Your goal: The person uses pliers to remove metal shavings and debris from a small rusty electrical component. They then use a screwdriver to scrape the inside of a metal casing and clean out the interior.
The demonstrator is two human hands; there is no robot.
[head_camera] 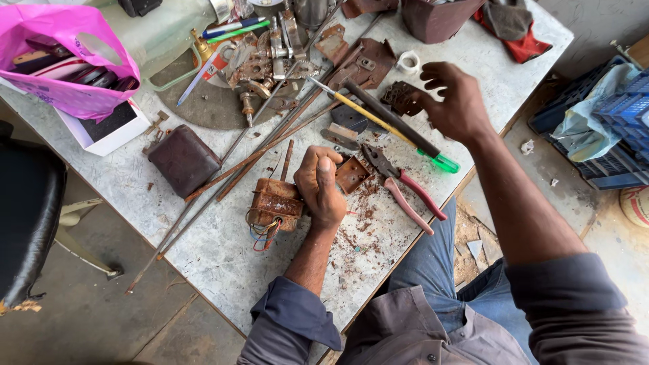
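My left hand [320, 184] is closed around a rusty transformer-like block [274, 203] with coloured wires [262, 236] at its near end, on a grey worktable [223, 263]. A rusty square plate [351, 174] lies just right of that hand. My right hand [454, 100] hovers with fingers apart above the table, holding nothing, close to a dark rusty bracket [400, 99]. A screwdriver with a green handle [392, 128] and red-handled pliers [404, 185] lie between the two hands.
Long rusty rods [230, 169] cross the table. A brown box [184, 161], a pink bag [64, 61] of phones, a pile of metal parts [270, 57], a tape roll [407, 63] and a dark bin [436, 19] stand around. Blue crates [608, 122] sit on the floor right.
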